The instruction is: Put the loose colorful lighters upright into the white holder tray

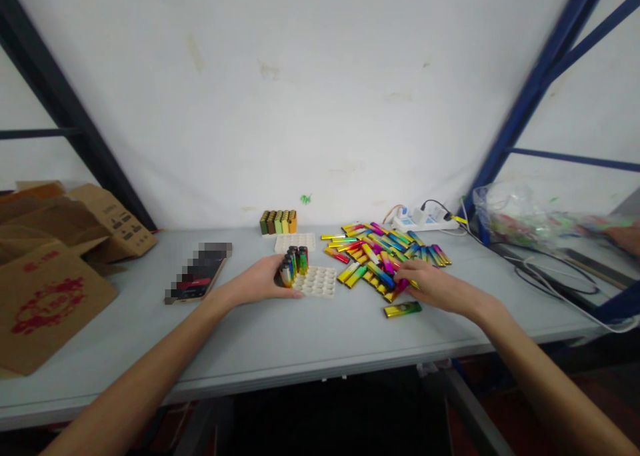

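My left hand [263,281] grips the left end of a white tray [323,283] with rows of round holes. Several shiny, many-coloured lighters [295,263] stand upright in the tray's left part, beside my fingers. To the right lies a loose heap of similar lighters [383,246], yellow, blue, green and magenta. My right hand [425,279] reaches down on the heap's near right edge, its fingers closed around a magenta and yellow lighter [400,287] that they partly hide. One green and yellow lighter [403,309] lies just in front of that hand.
Behind stand a second white tray [295,243] and a block of upright lighters [278,221]. A phone [203,276] and cardboard boxes [60,303] are on the left. A power strip [423,219], cables and a plastic bag [510,206] are on the right; another person's hand [625,237] shows there.
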The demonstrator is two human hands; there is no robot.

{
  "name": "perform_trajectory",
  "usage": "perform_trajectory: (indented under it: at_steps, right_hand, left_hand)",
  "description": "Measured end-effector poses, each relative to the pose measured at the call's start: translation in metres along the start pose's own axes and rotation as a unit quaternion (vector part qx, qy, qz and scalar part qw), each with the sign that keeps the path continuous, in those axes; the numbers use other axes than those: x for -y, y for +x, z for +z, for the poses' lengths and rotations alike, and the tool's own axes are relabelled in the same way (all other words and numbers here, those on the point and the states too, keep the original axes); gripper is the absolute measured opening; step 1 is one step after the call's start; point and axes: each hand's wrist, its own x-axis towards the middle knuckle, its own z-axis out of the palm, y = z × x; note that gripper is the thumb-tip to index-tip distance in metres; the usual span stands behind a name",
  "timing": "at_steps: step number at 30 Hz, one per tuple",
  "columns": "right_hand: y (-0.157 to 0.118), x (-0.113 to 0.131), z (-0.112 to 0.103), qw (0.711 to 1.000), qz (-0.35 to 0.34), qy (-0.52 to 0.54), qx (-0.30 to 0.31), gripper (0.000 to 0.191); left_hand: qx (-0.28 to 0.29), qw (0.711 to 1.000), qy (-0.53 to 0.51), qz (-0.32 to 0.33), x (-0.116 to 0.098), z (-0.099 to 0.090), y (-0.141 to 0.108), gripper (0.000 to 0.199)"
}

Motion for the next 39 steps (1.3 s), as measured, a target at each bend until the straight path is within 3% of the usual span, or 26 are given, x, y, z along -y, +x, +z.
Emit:
perform_trajectory:
  at_steps: [3,11,16,18,21,24,26,27,30,34,39]
  right_hand:
    - [0.001,0.002,-0.005,1.0,-0.022,0.009,0.0,0.021]
    - [0.011,-0.013,-0.017,0.991,-0.023,0.111,0.065,0.03]
    - [0.011,-0.01,-0.036,0.964,-0.035,0.263,0.006,0.04]
    - [0.023,-0.004,-0.038,0.934,-0.038,0.349,-0.066,0.039]
    - [0.058,0.019,-0.035,0.858,-0.042,0.482,-0.17,0.039]
    - [0.102,0.054,-0.035,0.761,-0.09,0.616,-0.181,0.038]
    - [0.126,0.077,-0.037,0.726,-0.109,0.657,-0.172,0.037]
    - [0.134,0.088,-0.037,0.726,-0.117,0.66,-0.156,0.037]
    - [0.148,0.108,-0.03,0.763,-0.154,0.618,-0.108,0.036]
    - [0.146,0.11,-0.004,0.808,-0.158,0.562,-0.078,0.038]
    - [0.145,0.103,0.012,0.874,-0.103,0.457,-0.13,0.042]
  left_hand:
    - [0.003,1.0,0.004,-0.001,-0.002,-0.001,0.0,0.082]
    - [0.004,1.0,0.019,0.001,-0.002,0.0,-0.001,0.083]
    - [0.013,1.0,0.015,0.009,-0.002,0.001,-0.001,0.087]
    - [0.012,1.0,0.012,0.011,-0.001,0.001,-0.001,0.087]
    - [0.008,1.0,0.003,0.013,0.002,0.002,-0.001,0.085]
    - [0.005,1.0,0.009,0.008,0.004,0.003,-0.001,0.085]
    - [0.004,1.0,0.011,0.014,0.005,0.004,-0.001,0.085]
    - [0.005,1.0,0.01,0.017,0.005,0.004,-0.001,0.086]
    - [0.009,1.0,0.007,0.022,0.004,0.004,-0.001,0.085]
    - [0.013,0.999,-0.003,0.043,0.003,0.004,-0.001,0.082]
    - [0.007,0.999,-0.015,0.047,0.001,0.004,-0.001,0.084]
